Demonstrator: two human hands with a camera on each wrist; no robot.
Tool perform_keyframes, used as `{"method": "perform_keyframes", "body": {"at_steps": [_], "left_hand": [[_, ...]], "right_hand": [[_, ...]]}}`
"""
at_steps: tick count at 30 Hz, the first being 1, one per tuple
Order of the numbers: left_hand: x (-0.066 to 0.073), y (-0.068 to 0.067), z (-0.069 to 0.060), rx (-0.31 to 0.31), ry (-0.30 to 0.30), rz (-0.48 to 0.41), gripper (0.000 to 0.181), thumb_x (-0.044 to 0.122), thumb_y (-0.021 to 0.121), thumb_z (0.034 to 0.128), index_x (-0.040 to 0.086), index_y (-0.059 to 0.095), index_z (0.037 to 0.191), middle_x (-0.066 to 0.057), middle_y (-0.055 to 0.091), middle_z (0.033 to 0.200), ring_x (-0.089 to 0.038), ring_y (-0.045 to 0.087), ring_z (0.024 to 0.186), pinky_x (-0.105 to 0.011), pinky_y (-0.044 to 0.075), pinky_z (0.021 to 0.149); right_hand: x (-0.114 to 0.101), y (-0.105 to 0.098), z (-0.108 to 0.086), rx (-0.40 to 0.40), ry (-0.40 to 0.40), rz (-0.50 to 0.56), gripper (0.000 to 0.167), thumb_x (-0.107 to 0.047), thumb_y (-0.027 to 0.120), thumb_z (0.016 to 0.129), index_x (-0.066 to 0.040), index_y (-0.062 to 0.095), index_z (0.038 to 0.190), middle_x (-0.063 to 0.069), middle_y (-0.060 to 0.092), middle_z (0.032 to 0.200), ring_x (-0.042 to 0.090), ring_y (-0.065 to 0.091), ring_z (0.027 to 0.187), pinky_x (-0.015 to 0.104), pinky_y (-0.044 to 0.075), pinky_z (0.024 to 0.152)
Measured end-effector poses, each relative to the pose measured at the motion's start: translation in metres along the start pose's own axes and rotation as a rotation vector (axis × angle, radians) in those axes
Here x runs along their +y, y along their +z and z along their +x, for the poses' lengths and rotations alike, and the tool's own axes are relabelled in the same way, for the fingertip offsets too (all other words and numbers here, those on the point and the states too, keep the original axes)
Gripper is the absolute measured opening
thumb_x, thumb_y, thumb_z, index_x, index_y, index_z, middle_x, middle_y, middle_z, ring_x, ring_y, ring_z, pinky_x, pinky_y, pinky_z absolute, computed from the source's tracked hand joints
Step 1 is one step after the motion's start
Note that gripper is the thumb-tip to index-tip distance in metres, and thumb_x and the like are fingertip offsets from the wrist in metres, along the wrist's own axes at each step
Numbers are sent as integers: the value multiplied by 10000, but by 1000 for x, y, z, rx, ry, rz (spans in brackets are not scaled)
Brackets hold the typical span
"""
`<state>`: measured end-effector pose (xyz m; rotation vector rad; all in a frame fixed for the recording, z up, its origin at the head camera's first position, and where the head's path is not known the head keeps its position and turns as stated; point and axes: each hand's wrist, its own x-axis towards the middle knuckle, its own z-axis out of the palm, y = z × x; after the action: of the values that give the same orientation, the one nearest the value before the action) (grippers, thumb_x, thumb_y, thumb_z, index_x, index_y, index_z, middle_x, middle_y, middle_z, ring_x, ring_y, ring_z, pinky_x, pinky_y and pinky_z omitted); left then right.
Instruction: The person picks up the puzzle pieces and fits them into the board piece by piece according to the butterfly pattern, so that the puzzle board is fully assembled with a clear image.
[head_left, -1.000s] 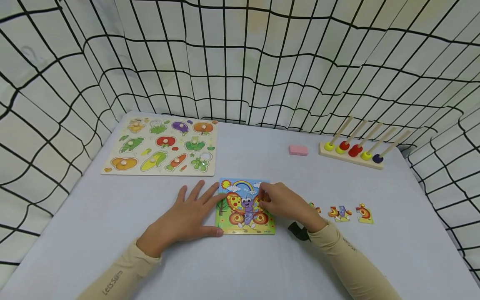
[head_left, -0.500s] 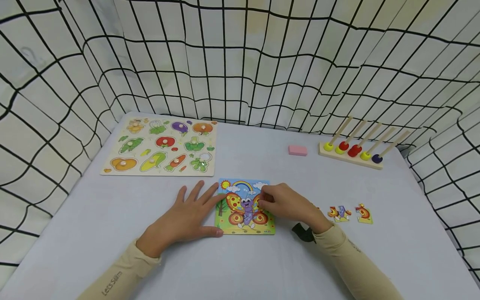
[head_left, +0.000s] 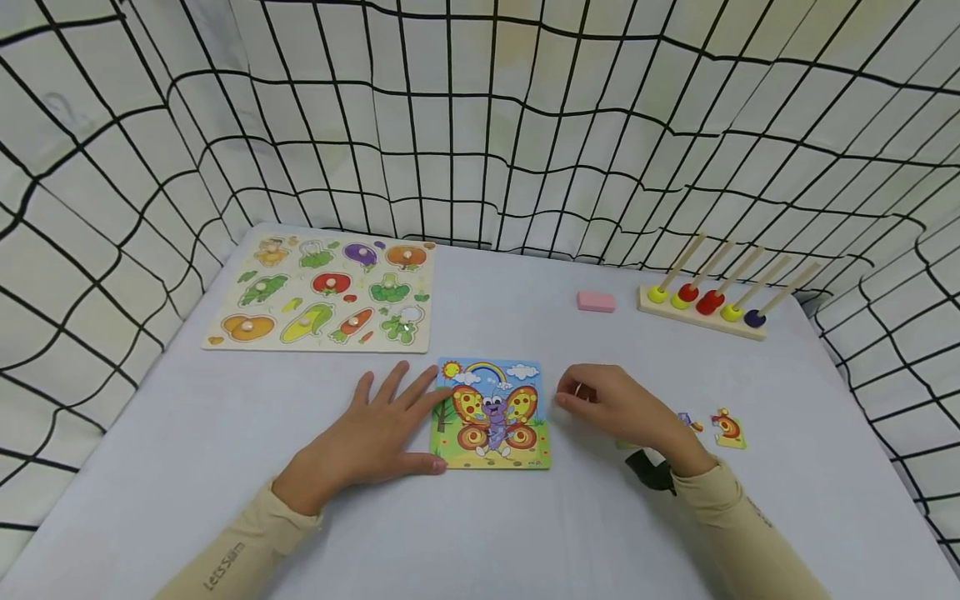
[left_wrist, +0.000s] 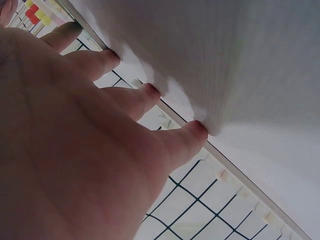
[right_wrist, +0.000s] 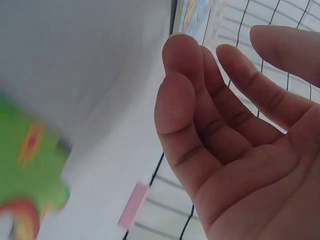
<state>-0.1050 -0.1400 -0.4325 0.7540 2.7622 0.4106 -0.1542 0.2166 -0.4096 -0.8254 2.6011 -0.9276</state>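
Note:
My left hand (head_left: 375, 433) lies flat with its fingers spread, the index finger and thumb touching the left edge of a butterfly jigsaw puzzle (head_left: 495, 417). Its fingers look straight in the left wrist view. The butterfly picture on the puzzle shows whole wings, a rainbow and a sun. Just right of the puzzle, my right hand (head_left: 626, 408) hovers with loosely bent fingers. Nothing shows between those fingers (right_wrist: 175, 105) in the right wrist view. Loose puzzle pieces lie by the right hand: one with an orange swirl (head_left: 729, 428), others partly hidden under the hand and wrist.
A wooden vegetable peg puzzle (head_left: 341, 275) lies at the back left. Behind on the right are a pink block (head_left: 596, 301) and a bead stacker (head_left: 701, 310) with upright pegs. Black netting (head_left: 480, 154) borders the white table.
My right hand has drawn back to the right off the puzzle, uncovering the butterfly's right wing and now covering more of the loose pieces. The left hand has stayed in place.

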Motion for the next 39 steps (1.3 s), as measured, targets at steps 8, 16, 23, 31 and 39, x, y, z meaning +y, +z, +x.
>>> {"method": "perform_keyframes", "body": {"at_steps": [8, 16, 23, 31, 39], "left_hand": [[-1, -1, 0, 2, 3, 4, 971, 670, 770, 893, 177, 425, 1655, -141, 225, 1765, -511, 128, 1595, -817, 113, 1169], [-2, -1, 1, -2, 2, 7, 974, 675, 767, 893, 175, 427, 1655, -141, 225, 1765, -510, 128, 1595, -820, 113, 1167], [-2, -1, 1, -1, -1, 12, 980, 688, 760, 891, 181, 421, 1658, -139, 228, 1765, -511, 131, 1594, -819, 113, 1167], [-3, 0, 1, -6, -2, 11, 982, 688, 761, 889, 182, 420, 1658, -137, 229, 1765, -509, 126, 1595, -817, 109, 1170], [-2, 2, 1, -9, -2, 1, 983, 687, 759, 891, 191, 408, 1665, -130, 213, 1770, -501, 110, 1600, -813, 96, 1174]], "right_hand": [[16, -16, -22, 74, 23, -66, 124, -155, 752, 1026, -96, 740, 1134, -55, 705, 1056, 170, 639, 978, 349, 575, 824], [30, -23, -43, 80, 77, -78, 290, -180, 804, 989, -74, 696, 1236, 80, 653, 1306, 323, 598, 1219, 548, 551, 992], [39, -25, -55, 86, 119, -90, 399, -163, 859, 935, -57, 683, 1277, 205, 547, 1480, 442, 444, 1408, 660, 403, 1134], [48, -21, -61, 45, 121, -175, 516, -194, 907, 883, -92, 656, 1322, 238, 438, 1588, 504, 289, 1502, 743, 294, 1162], [48, -18, -65, 62, 124, -221, 540, -234, 934, 848, -122, 680, 1311, 230, 420, 1609, 556, 205, 1534, 808, 231, 1143]]}}
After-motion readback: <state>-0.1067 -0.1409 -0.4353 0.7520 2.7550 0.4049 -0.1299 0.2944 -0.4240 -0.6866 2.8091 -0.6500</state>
